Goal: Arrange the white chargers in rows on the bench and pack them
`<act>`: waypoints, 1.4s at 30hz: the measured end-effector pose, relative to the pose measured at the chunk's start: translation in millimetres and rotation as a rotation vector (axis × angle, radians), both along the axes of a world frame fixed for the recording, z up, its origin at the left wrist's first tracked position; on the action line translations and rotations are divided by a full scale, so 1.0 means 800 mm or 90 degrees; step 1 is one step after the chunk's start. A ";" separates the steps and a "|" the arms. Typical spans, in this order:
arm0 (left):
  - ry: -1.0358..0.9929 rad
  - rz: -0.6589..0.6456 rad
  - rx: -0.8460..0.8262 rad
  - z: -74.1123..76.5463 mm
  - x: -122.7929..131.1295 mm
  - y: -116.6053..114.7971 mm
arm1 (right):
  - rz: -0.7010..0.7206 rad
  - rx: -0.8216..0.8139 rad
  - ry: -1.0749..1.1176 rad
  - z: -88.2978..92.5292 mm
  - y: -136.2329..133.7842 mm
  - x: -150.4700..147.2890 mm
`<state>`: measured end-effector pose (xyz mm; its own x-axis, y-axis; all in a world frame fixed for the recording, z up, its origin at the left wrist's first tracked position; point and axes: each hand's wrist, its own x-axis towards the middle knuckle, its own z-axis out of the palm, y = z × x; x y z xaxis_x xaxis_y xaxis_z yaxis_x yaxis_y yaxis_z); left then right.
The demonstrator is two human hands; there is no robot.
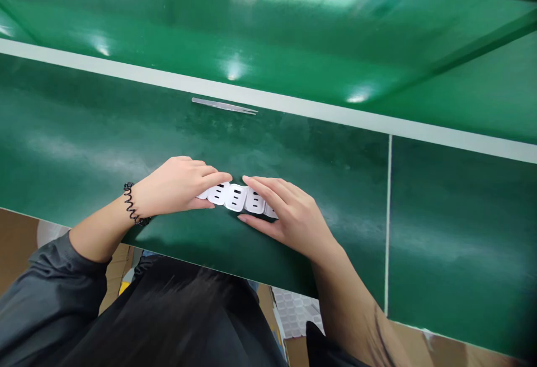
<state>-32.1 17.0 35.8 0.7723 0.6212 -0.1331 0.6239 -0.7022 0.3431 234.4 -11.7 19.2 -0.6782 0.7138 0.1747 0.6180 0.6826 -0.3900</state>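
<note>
A row of several small white plastic pieces (235, 198) lies across the green tabletop in front of me. They have rounded corners and dark slots, much like socket or charger covers, and stand side by side. At the row's left end, my left hand (180, 183) is closed around the pieces, thumb on the near side and fingers on the far side. My right hand (289, 210) grips the right end in the same way, its palm covering the last pieces. Beyond the hands lies a pair of metal tweezers (224, 106), touched by neither hand.
The green table (327, 171) has a pale strip (293, 108) running along its far side. A thin white line (388, 216) crosses it at the right. Below the near edge are cardboard and a white tray with a grid of pockets (293, 311).
</note>
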 end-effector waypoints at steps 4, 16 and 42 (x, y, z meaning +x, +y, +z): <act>-0.012 0.008 0.028 0.001 0.001 -0.002 | -0.003 0.010 0.005 0.000 -0.001 -0.003; 0.040 0.002 0.194 0.007 0.033 -0.026 | -0.010 0.006 -0.010 0.006 0.003 0.008; 0.151 0.295 0.087 0.001 -0.022 0.113 | -0.037 -0.036 -0.047 -0.002 0.007 0.017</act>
<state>-49.4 107.2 36.7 0.3711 0.9141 -0.1636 0.9285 -0.3627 0.0798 248.3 -6.4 17.6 -0.6451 0.7594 0.0847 0.6841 0.6234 -0.3785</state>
